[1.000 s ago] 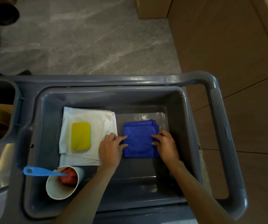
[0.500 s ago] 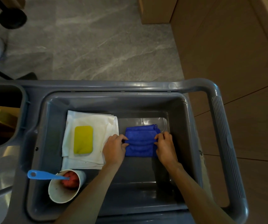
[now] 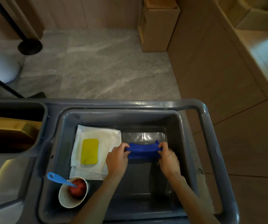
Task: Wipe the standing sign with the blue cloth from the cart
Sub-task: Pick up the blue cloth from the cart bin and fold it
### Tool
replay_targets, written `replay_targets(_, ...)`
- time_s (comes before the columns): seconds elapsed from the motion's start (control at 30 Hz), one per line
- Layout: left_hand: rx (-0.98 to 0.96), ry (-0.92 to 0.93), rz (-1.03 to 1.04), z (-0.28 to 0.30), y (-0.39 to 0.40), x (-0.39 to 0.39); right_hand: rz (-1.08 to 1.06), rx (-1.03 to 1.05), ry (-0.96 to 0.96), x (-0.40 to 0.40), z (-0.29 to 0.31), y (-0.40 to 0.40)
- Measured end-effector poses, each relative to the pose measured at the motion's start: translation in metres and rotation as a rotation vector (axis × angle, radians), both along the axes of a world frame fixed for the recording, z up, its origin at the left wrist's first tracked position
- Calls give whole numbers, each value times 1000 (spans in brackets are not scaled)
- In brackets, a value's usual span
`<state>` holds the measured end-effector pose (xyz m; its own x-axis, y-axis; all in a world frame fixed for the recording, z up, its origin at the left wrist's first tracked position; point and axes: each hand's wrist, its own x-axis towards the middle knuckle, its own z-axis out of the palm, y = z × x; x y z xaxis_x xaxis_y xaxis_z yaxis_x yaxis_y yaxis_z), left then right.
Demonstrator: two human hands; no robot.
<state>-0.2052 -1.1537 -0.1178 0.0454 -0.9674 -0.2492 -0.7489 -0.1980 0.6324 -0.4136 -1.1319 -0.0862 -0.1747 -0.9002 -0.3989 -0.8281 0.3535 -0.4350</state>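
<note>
The blue cloth [image 3: 143, 153] is bunched and stretched between both hands just above the floor of the grey cart tub [image 3: 148, 113]. My left hand [image 3: 117, 159] pinches its left end. My right hand [image 3: 168, 159] pinches its right end. Both forearms reach in from the bottom of the view. The black round base and thin pole of a stand [image 3: 30, 46] show at the top left on the marble floor; no sign panel is in view.
In the tub lie white folded cloths [image 3: 107, 136] with a yellow sponge [image 3: 89, 151] on top, and a paper cup [image 3: 72, 194] holding a blue-handled tool. The cart handle [image 3: 214, 143] runs along the right. A cardboard box [image 3: 159, 25] stands ahead; a white bin [image 3: 0, 67] sits left.
Both hands have closed on the cloth's ends and lifted it off the tub floor, bunching it up. My view has tilted up, showing more floor ahead.
</note>
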Motion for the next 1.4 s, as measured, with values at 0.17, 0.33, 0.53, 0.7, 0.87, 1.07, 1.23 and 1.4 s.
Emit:
replay_targets(0.17, -67, 1, 26, 21, -3, 1, 10, -151, 14, 0, 23, 2)
replay_targets(0.33, -78, 49, 97, 37, -5, 3, -42, -199, -135, -2, 36, -4)
replay_targets(0.53, -154, 255, 133, 68, -14, 7, -119, -283, -358, -4, 61, -22)
replay_targets(0.7, -211, 394, 122, 103, -26, 9, -93, -344, -385, -11, 86, -36)
replay_targets(0.87, -258, 507, 115, 141, -40, 11, -80, -425, -423, -17, 119, -49)
replay_targets(1.07, -348, 545, 116, 185, -60, 13, -115, -501, -474, -18, 159, -66)
replay_targets(1.23, -401, 580, 140, 215, -74, 17, -91, -555, -496, -18, 193, -79)
replay_targets(1.4, -435, 598, 148, 235, -79, 18, -37, -608, -474, -20, 220, -89)
